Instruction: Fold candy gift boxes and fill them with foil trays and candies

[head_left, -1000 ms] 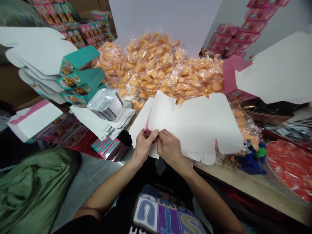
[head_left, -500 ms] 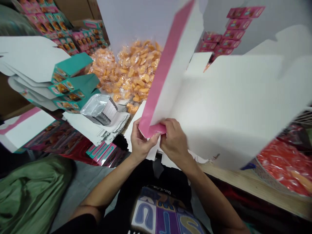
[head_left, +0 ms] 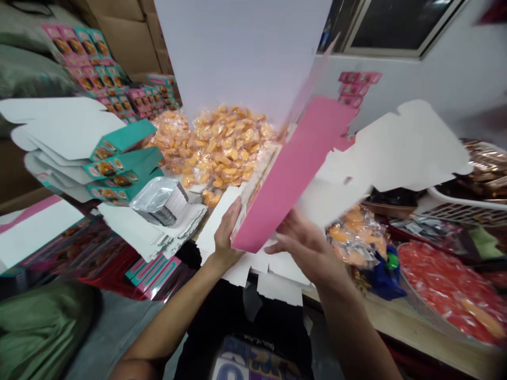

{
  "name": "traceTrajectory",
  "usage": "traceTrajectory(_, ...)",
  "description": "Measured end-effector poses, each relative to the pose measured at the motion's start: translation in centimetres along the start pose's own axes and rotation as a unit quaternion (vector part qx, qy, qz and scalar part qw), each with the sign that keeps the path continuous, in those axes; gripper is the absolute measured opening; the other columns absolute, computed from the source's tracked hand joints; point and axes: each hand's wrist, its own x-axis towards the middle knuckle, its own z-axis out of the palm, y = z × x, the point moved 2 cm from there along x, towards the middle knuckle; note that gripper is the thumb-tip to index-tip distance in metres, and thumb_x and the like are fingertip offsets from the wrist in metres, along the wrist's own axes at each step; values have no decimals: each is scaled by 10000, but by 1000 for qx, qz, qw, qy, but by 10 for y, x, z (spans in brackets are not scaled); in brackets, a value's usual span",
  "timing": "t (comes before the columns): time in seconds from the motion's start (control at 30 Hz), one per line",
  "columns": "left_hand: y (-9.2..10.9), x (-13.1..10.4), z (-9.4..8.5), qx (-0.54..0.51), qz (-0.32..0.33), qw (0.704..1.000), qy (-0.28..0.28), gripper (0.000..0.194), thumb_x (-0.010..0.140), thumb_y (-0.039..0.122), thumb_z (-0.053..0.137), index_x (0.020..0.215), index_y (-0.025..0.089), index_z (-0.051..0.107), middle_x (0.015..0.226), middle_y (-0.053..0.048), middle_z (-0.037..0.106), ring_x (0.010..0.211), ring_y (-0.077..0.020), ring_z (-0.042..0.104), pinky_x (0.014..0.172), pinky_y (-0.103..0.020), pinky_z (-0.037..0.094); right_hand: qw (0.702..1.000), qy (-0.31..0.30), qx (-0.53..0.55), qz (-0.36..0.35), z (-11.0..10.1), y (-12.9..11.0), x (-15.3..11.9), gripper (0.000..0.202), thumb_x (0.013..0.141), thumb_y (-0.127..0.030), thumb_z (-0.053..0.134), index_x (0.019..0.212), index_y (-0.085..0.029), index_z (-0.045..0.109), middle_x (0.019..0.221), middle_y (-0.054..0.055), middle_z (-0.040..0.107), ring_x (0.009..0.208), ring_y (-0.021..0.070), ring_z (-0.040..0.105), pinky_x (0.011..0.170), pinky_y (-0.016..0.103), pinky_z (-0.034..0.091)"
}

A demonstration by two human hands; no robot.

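A pink cardboard box point(head_left: 295, 174) stands tilted in front of me, its long pink side facing right and a large white flap reaching out behind it. My left hand point(head_left: 227, 237) grips the lower left edge of this box, partly hidden by it. Beside the box's lower right side is my right hand point(head_left: 303, 245), blurred, with thumb and fingers apart; whether it touches the cardboard I cannot tell. White flat card point(head_left: 279, 285) lies beneath the hands at the table's front edge.
Orange pieces in clear wrappers point(head_left: 225, 145) are heaped behind. Left stand stacked foil trays point(head_left: 158, 198) and teal boxes with open white flaps point(head_left: 127, 140). To the right are a basket of red wrapped items point(head_left: 447, 285), a blue object point(head_left: 386, 277) and a white basket point(head_left: 467, 203).
The box has turned so its pink side faces me, and its white flap swung back to the right. My right hand has let go of the pink corner and moved right.
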Motion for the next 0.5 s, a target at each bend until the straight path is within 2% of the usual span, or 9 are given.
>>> traceTrajectory(0.07,-14,0,0,71,132,989,12,617,1054,423,754,1626,266,588,1653,-175,636,1554,-355,611,1273,-569,547,995,63,67,-25,-3,-29,-3,596,1078,-345,715,1645,-363,532,1559,92,629,1287,279,698,787,349,703)
traceTrajectory(0.1,-20,0,1,88,153,984,-4,649,1075,387,721,1684,280,522,1732,-184,551,1629,-359,523,1312,-591,497,993,87,70,-43,-5,-39,-3,564,1074,-364,739,1613,-359,570,1518,93,652,1276,279,700,826,362,701)
traceTrajectory(0.13,-24,1,1,86,134,987,-31,678,1074,383,719,1705,281,494,1773,-192,493,1669,-367,464,1325,-600,472,992,93,58,-56,-5,-46,-3,500,1074,-386,754,1555,-348,625,1438,93,690,1230,273,712,863,374,693)
traceTrajectory(0.17,-28,3,0,66,79,993,-62,696,1060,415,735,1699,265,502,1784,-205,471,1676,-382,449,1310,-597,486,995,77,38,-60,-6,-48,-1,403,1079,-416,756,1467,-331,688,1324,87,727,1149,259,726,874,379,678)
traceTrajectory(0.23,-31,12,-6,-27,-107,988,-105,698,1015,522,764,1615,210,590,1728,-237,531,1590,-413,553,1188,-560,593,999,-8,-22,-44,-8,-41,2,249,1104,-494,722,1225,-285,779,1070,60,749,933,213,713,802,352,628)
traceTrajectory(0.3,-30,26,-17,-122,-271,949,-101,661,1006,627,715,1485,173,681,1571,-234,670,1393,-393,708,1013,-488,671,990,-101,-94,-12,-10,-25,4,342,1124,-553,667,1028,-245,782,906,32,729,785,170,655,719,315,544)
traceTrajectory(0.37,-27,46,-30,-185,-347,915,-88,625,988,676,695,1355,172,750,1384,-184,771,1216,-347,774,931,-432,671,974,-140,-175,19,-15,-9,5,399,1123,-556,640,930,-225,753,839,21,713,738,157,622,694,307,480)
traceTrajectory(0.43,-24,63,-40,-205,-365,902,-103,552,952,669,738,1207,185,812,1221,-127,815,1093,-307,786,888,-385,648,957,-108,-265,34,-22,3,6,393,1092,-502,641,820,-220,670,782,16,668,712,161,583,683,315,434)
traceTrajectory(0.5,-18,72,-45,-218,-392,879,-160,478,880,628,839,1091,199,842,1089,-89,815,976,-271,779,818,-345,617,936,-22,-350,24,-30,11,9,379,1033,-437,641,734,-236,523,730,7,583,680,165,514,658,326,380)
